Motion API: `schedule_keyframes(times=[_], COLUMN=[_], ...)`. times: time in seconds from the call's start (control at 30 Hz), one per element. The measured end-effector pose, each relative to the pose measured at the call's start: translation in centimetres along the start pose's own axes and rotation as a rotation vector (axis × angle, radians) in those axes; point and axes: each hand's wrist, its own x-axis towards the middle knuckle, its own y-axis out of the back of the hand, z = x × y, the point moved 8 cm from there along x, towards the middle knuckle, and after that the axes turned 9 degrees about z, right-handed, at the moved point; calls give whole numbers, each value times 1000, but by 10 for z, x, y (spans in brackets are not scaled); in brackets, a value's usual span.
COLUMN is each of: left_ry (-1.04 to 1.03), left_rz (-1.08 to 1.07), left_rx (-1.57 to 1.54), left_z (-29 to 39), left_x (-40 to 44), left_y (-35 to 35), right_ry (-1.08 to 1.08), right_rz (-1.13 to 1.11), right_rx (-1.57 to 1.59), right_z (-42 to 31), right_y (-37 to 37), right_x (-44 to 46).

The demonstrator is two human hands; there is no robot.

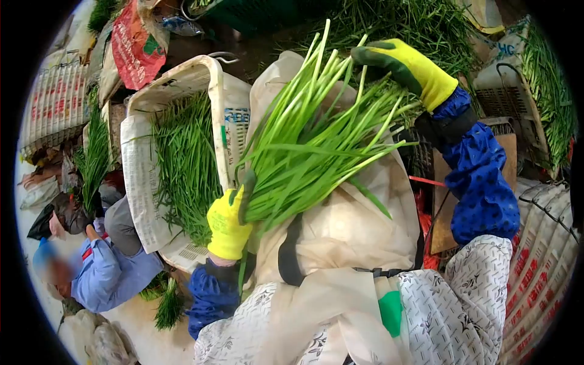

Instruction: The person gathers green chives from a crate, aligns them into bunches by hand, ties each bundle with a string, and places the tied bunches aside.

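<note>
A loose bunch of garlic chives point(304, 146), long flat green leaves with pale stem ends, lies fanned out over my lap. My left hand point(230, 222), in a yellow glove with a dark green palm, is closed round its leafy lower end. At the upper right, my right hand point(404, 70), gloved alike, has its fingers curled at the stem ends. A single stalk shows by its fingertips; the inside of that hand is partly hidden. Beneath the bunch, a pale cloth apron point(340, 237) covers my lap.
Left of my lap stands a white plastic basket point(216, 115) lined with newspaper, holding more chives point(188, 164). A heap of greens point(413, 30) lies beyond my right hand. Crates point(514, 91) stand at right. Another person point(112, 267) in blue sits at lower left.
</note>
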Motion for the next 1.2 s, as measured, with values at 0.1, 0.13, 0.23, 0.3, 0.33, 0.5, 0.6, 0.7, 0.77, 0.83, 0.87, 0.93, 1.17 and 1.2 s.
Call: schedule_keyframes(times=[0.1, 0.13, 0.23, 0.3, 0.33, 0.5, 0.6, 0.7, 0.77, 0.83, 0.87, 0.93, 1.17, 1.2], left_ry=[-21, -24, -32, 1, 20, 13, -5, -21, -6, 13, 29, 75, 169, 164], left_rz=[22, 20, 22, -25, -46, -32, -12, 27, 57, 75, 70, 51, 36, 25], left_rx=[4, -13, -48, -38, -32, -48, -49, -66, -127, -140, -142, -194, -309, -321], left_z=[5, 5, 4, 2, 1, 3, 2, -1, -2, -3, -3, -4, -6, -5], left_x=[3, 4, 3, 1, 0, 3, 4, 1, 1, 0, 1, 1, 5, 6], left_y=[3, 2, 0, -3, -3, -3, -6, -6, -7, -4, -4, -5, -13, -13], right_ry=[-201, -258, -35, -137, -144, -43, -119, 16, 20, 28, 73, -42, 140, 193], right_rz=[-80, -35, 118, -50, -82, -66, -48, -97, -159, -114, -122, -77, 396, 615], right_rx=[-286, -278, -598, -202, -11, 49, 114, -119, 58, 13, -53, -157, -300, -316], right_z=[14, 15, 8, 24, 16, -4, 5, -16, -19, -23, -25, -16, -20, -17], right_y=[-3, -5, 0, -8, -11, -12, -15, -26, -31, -28, -26, -15, 95, 132], right_x=[6, 4, 15, 23, 20, 12, 17, 17, 20, 18, 18, 22, 22, 17])
